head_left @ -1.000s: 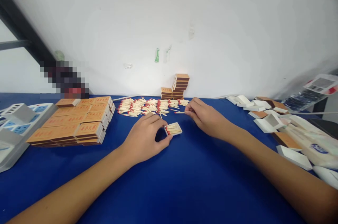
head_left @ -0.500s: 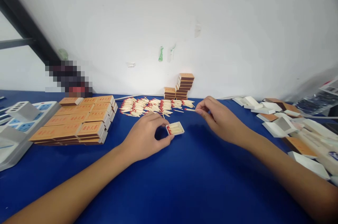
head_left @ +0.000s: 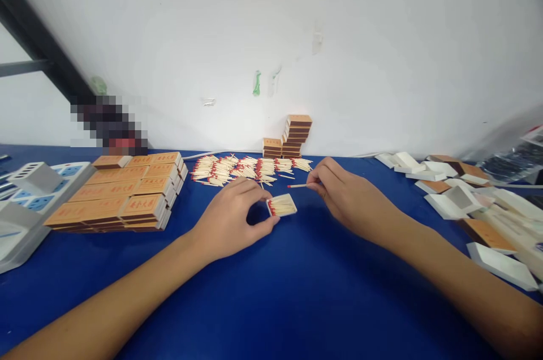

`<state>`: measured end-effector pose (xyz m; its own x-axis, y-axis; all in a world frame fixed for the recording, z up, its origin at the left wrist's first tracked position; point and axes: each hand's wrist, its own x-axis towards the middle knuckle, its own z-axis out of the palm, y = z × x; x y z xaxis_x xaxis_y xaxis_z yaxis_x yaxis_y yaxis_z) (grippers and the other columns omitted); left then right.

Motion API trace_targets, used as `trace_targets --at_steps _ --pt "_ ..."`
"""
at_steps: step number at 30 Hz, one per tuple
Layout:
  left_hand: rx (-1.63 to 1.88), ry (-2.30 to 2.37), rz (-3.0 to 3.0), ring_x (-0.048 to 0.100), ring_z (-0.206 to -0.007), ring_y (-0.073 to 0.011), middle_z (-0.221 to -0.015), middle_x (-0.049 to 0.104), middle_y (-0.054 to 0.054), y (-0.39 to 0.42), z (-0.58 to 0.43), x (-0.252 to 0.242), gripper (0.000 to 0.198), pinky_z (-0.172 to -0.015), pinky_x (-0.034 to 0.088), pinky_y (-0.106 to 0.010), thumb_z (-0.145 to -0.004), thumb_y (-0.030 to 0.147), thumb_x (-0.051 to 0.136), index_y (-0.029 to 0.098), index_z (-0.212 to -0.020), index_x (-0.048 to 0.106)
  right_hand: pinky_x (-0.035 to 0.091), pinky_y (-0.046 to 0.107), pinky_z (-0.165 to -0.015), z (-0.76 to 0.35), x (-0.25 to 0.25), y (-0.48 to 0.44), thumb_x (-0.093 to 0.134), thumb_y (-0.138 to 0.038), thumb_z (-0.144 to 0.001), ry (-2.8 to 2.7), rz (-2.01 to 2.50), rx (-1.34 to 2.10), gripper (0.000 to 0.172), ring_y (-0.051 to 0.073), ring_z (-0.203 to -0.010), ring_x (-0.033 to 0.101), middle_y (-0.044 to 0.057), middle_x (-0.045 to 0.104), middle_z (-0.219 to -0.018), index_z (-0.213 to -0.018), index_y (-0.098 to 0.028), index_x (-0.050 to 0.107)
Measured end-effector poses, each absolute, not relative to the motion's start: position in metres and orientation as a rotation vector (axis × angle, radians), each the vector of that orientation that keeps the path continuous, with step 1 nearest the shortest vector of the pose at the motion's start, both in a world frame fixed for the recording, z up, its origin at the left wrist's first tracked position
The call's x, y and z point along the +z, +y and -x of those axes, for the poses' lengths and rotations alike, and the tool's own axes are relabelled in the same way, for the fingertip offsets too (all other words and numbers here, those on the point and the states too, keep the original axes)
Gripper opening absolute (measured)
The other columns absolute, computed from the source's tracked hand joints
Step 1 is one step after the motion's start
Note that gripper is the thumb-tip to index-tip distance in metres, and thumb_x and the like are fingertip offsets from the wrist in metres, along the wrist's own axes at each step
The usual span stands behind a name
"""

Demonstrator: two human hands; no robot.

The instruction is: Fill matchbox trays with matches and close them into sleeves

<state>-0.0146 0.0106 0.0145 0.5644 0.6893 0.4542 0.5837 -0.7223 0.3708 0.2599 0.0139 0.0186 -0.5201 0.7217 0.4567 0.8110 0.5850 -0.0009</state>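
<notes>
A small white matchbox tray [head_left: 282, 205] lies on the blue table [head_left: 271, 292], partly filled with red-tipped matches. My left hand [head_left: 231, 218] grips the tray's left end between thumb and fingers. My right hand [head_left: 343, 196] pinches a single match [head_left: 297, 185] just to the right of and above the tray, red tip pointing left. A heap of loose matches [head_left: 250, 170] is spread behind both hands.
Rows of closed orange matchboxes [head_left: 123, 193] are stacked at the left, beside a white power strip [head_left: 29, 196]. More orange boxes [head_left: 292, 139] are piled against the wall. Empty white trays and sleeves [head_left: 449, 190] lie scattered at the right.
My right hand has picked a match from the heap and brought it down and left toward the tray. The left hand has stayed on the tray.
</notes>
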Motion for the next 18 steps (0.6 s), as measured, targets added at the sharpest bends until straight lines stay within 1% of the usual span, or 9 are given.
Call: trace_targets --at_steps 5,10,15,18 --pt "0.89 1.126 -2.605 0.066 -0.096 -0.0248 -0.097 0.072 -0.006 0.0109 0.0159 0.0156 0.019 -0.091 0.053 -0.043 -0.09 0.032 0.076 0.019 -0.103 0.072 0.042 0.032 -0.059 -0.2615 0.0179 0.0146 0.041 -0.023 -0.11 -2.418 1.219 -0.342 0.018 0.017 -0.069 0.058 0.006 0.059 -0.099 -0.1 -0.02 0.055" --pt "0.783 1.052 -2.641 0.066 -0.1 -0.0256 -0.099 0.072 -0.006 0.0095 0.0145 0.0126 0.018 -0.094 0.052 -0.044 -0.092 0.033 0.074 0.02 -0.105 0.072 0.043 0.032 -0.061 -0.2626 0.0179 0.0149 0.039 -0.026 -0.11 -2.42 1.223 -0.307 0.02 0.019 -0.071 0.059 0.007 0.059 -0.099 -0.1 -0.02 0.055" --pt "0.83 1.1 -2.596 0.067 -0.095 -0.0245 -0.095 0.072 -0.005 0.0093 0.0138 0.0129 0.02 -0.09 0.053 -0.043 -0.091 0.036 0.075 0.021 -0.104 0.072 0.046 0.033 -0.064 -0.2617 0.016 0.0159 0.037 -0.025 -0.11 -2.437 1.227 -0.19 0.02 0.02 -0.073 0.06 0.008 0.06 -0.099 -0.1 -0.021 0.054" --pt "0.848 1.07 -2.595 0.067 -0.092 -0.0236 -0.092 0.072 -0.004 0.0096 0.0147 0.0173 0.017 -0.088 0.053 -0.042 -0.09 0.036 0.075 0.022 -0.1 0.072 0.047 0.035 -0.065 -0.263 0.0154 0.0171 0.036 -0.026 -0.11 -2.423 1.228 -0.17 0.021 0.021 -0.074 0.061 0.008 0.06 -0.1 -0.101 -0.022 0.054"
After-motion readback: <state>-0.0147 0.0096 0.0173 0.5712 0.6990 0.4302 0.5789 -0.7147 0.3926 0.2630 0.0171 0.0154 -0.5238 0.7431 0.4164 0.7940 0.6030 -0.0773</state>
